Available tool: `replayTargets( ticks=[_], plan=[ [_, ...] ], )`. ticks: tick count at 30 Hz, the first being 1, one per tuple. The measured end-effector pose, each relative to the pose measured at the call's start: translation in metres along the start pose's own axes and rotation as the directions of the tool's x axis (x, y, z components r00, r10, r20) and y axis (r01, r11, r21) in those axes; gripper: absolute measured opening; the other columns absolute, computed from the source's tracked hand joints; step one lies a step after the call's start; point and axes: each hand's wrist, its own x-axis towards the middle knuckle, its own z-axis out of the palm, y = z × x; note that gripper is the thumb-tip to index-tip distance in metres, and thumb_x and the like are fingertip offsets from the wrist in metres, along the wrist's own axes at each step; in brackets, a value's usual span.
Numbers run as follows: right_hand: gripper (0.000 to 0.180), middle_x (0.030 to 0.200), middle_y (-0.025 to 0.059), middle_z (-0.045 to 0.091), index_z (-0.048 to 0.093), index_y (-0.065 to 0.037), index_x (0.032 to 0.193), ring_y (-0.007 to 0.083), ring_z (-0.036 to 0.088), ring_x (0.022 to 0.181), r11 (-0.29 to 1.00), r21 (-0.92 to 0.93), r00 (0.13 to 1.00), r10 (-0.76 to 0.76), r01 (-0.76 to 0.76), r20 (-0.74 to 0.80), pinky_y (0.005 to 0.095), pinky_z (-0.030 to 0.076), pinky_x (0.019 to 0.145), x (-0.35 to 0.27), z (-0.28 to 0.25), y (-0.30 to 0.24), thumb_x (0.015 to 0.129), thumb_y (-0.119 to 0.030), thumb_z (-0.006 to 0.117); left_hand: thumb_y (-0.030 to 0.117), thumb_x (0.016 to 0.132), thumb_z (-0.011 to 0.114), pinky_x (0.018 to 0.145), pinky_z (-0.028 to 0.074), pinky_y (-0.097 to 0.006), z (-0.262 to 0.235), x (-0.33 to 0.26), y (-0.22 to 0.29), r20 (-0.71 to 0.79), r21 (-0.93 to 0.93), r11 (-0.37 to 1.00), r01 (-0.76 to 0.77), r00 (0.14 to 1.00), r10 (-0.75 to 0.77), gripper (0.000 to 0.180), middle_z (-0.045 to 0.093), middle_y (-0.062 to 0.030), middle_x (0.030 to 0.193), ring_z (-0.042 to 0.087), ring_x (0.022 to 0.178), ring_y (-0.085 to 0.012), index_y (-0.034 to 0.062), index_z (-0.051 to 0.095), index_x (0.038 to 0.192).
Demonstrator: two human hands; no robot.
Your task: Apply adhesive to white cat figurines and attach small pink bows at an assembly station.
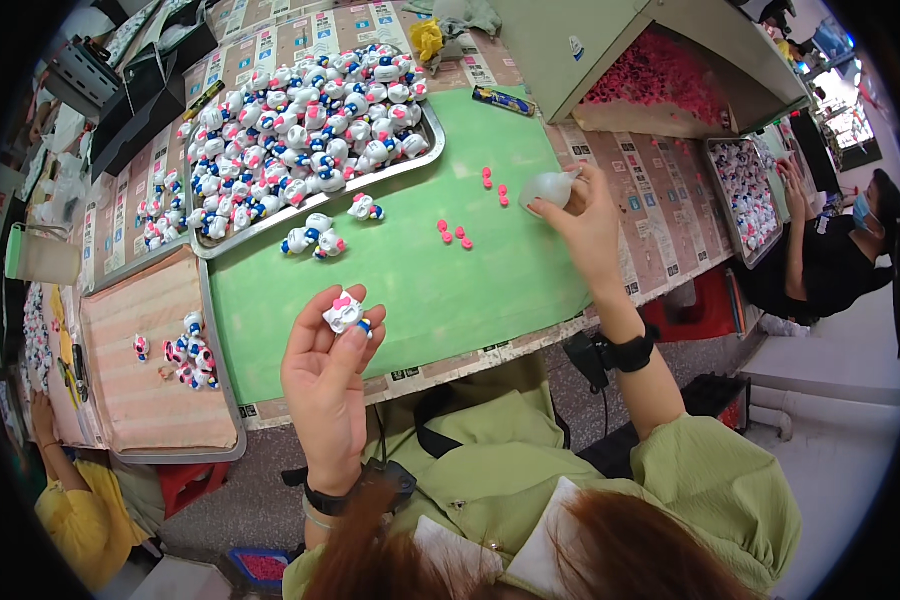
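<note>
My left hand (327, 385) is raised over the front edge of the green mat (400, 290), its fingers and thumb closed on a small white cat figurine (344, 313) with a pink bow and a blue body. Over the mat's right edge, my right hand (587, 225) grips a translucent whitish squeeze bottle (547, 190), tilted with its body toward the left. Small pink bow pieces (455, 234) lie in loose groups between the hands. Beyond my left hand, several blue-and-white figurines (315, 236) rest on the mat.
A metal tray (432, 150) heaped with figurines stands at the back left. Another tray (160, 440), lined with pinkish cloth, holds a few figurines. An open box (570, 60) contains pink pieces. A marker-like tube (503, 100) lies nearby. People work on both sides.
</note>
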Motion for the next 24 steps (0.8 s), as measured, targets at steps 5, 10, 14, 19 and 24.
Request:
replayTargets(
  ticks=[5,10,14,19,24],
  plan=[
    [0.026,0.071,0.0105,0.053,0.048,0.002,0.09,0.0235,0.055,0.065,0.993,-0.114,0.985,0.027,-0.007,0.172,0.0322,0.043,0.063,-0.024,0.0,-0.042,0.07,-0.009,0.061,-0.003,0.079,0.048,0.079,0.047,-0.027,-0.004,0.002,-0.008,0.018,-0.018,0.997,0.076,0.997,-0.075,0.036,0.049,-0.0157,0.109,0.054,0.093,-0.0193,-0.0027,0.04,0.114],
    [0.013,0.072,0.0136,0.055,0.053,0.003,0.079,0.0245,0.055,0.066,0.927,-0.263,0.895,-0.136,0.266,0.424,0.0316,0.043,0.062,-0.02,0.052,-0.026,0.07,-0.006,0.056,-0.003,0.078,0.048,0.078,0.047,-0.026,0.009,0.002,-0.015,0.108,-0.013,0.981,0.191,0.976,-0.189,0.034,0.05,-0.0152,0.108,0.055,0.092,-0.019,-0.0026,0.041,0.112],
    [0.01,0.063,0.0128,0.056,0.053,0.004,0.07,0.0237,0.055,0.057,0.86,-0.423,0.809,0.022,0.284,0.588,0.0313,0.043,0.055,-0.016,0.053,-0.035,0.068,-0.005,0.055,-0.002,0.078,0.049,0.078,0.047,-0.026,0.007,-0.003,-0.014,0.109,0.0,0.979,0.204,0.973,-0.203,0.034,0.05,-0.0154,0.107,0.055,0.091,-0.0187,-0.0026,0.041,0.111],
    [0.011,0.061,0.0122,0.056,0.057,0.004,0.075,0.0188,0.054,0.053,0.986,-0.164,0.828,0.077,0.018,0.555,0.0283,0.042,0.052,-0.028,0.032,-0.039,0.069,-0.004,0.052,-0.001,0.079,0.05,0.079,0.046,-0.026,0.003,-0.002,-0.02,0.139,-0.012,0.959,0.282,0.951,-0.278,0.033,0.051,-0.0144,0.107,0.055,0.091,-0.0187,-0.0026,0.042,0.111],
    [0.016,0.069,0.0119,0.057,0.058,0.003,0.084,0.0173,0.054,0.058,0.988,-0.131,0.865,0.0,0.076,0.502,0.0276,0.043,0.055,-0.036,0.027,-0.036,0.07,-0.003,0.052,-0.001,0.079,0.05,0.08,0.045,-0.027,0.003,-0.001,-0.025,0.189,-0.018,0.941,0.339,0.925,-0.329,0.033,0.051,-0.0125,0.107,0.054,0.093,-0.0192,-0.0027,0.042,0.111]
  ],
)
